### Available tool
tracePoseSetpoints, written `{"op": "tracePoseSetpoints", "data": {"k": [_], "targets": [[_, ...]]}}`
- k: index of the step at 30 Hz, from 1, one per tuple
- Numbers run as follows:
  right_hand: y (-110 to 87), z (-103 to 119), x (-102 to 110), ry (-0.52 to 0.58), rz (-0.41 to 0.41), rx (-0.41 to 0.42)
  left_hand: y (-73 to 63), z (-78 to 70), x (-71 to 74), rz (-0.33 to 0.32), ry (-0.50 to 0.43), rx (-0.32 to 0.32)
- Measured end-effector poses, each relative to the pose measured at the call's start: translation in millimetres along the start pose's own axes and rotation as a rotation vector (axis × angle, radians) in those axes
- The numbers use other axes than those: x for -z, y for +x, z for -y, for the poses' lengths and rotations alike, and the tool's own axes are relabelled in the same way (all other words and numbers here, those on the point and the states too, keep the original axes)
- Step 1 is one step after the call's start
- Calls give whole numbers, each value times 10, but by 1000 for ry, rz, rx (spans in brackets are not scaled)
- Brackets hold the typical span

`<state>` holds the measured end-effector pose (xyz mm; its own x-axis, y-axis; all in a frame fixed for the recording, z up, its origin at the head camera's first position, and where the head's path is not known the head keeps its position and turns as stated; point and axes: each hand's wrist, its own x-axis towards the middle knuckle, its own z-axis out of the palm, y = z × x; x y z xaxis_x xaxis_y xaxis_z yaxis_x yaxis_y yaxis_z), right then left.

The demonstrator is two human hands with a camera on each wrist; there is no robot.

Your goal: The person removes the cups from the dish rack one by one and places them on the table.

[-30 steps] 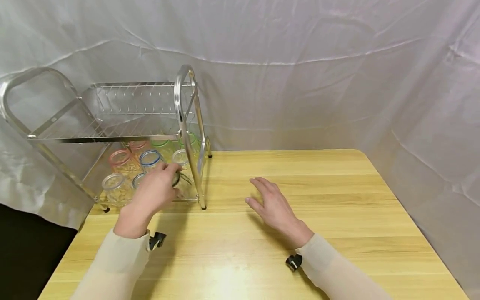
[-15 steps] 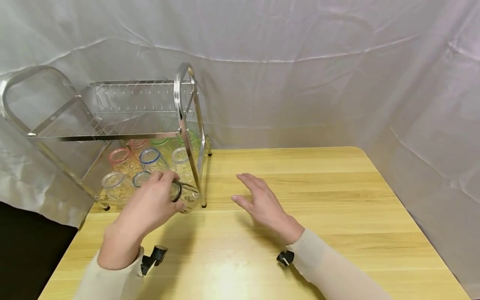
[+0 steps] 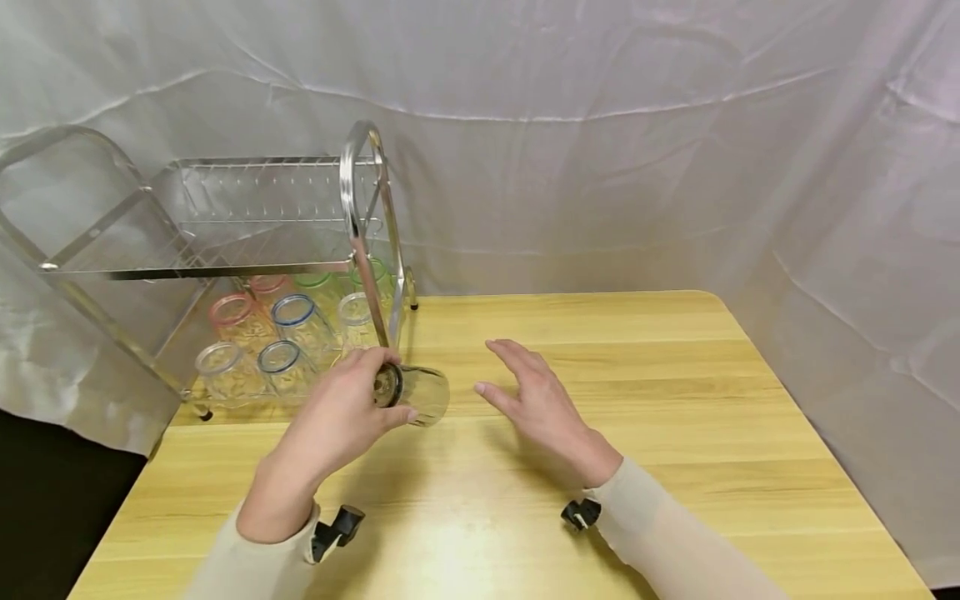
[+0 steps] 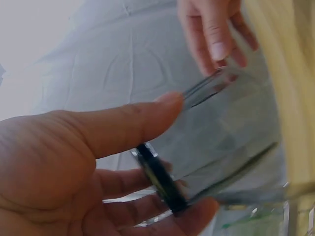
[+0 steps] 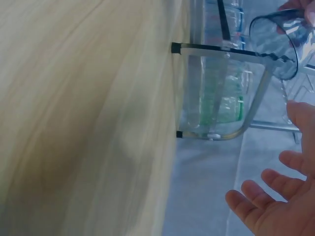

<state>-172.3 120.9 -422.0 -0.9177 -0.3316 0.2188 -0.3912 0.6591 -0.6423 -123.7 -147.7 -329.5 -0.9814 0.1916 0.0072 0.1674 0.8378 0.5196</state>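
Observation:
My left hand (image 3: 341,412) grips a clear glass (image 3: 426,395) by its dark base end, thumb on one side and fingers on the other. The glass lies tipped sideways in the air, its mouth pointing right, just off the rack's front right leg. In the left wrist view the thumb and fingers wrap the glass's dark base (image 4: 160,178). My right hand (image 3: 543,408) hovers over the table to the right, fingers spread and holding nothing. From the right wrist view, its open palm (image 5: 290,206) faces the glass (image 5: 280,44), apart from it.
A two-tier metal dish rack (image 3: 225,272) stands at the table's back left. On its lower tier several glasses sit upside down, among them a blue-ringed glass (image 3: 279,357), a red-ringed glass (image 3: 232,310) and a clear one (image 3: 219,358). A grey curtain (image 3: 585,167) hangs behind the wooden table (image 3: 675,467).
My left hand has drawn the glass out of the rack's lower tier and to the right, tipping it sideways. The right hand has shifted left, then slightly back right, staying open.

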Motion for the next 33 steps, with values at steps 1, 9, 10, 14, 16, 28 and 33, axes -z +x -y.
{"op": "tracePoseSetpoints", "data": {"k": [1,9,10,14,16,28,33], "targets": [[-9,-3,21,9,-4,-5,15,-7,-41,-10,-22,-3],[-33,-40,153,122,-51,9,178,-66,-414,-86,-194,-21],[-34,-50,169,144,-56,7,205,-73,-455,-93,-221,-25],[-39,-93,236,219,-65,-25,314,-81,-613,-80,-359,-20],[-45,-119,262,252,-59,-52,363,-73,-684,-63,-434,-19],[-49,-276,294,490,34,-142,610,17,-1052,55,-837,-34],[-56,-314,295,675,95,-157,661,8,-1131,88,-936,-55]]}}
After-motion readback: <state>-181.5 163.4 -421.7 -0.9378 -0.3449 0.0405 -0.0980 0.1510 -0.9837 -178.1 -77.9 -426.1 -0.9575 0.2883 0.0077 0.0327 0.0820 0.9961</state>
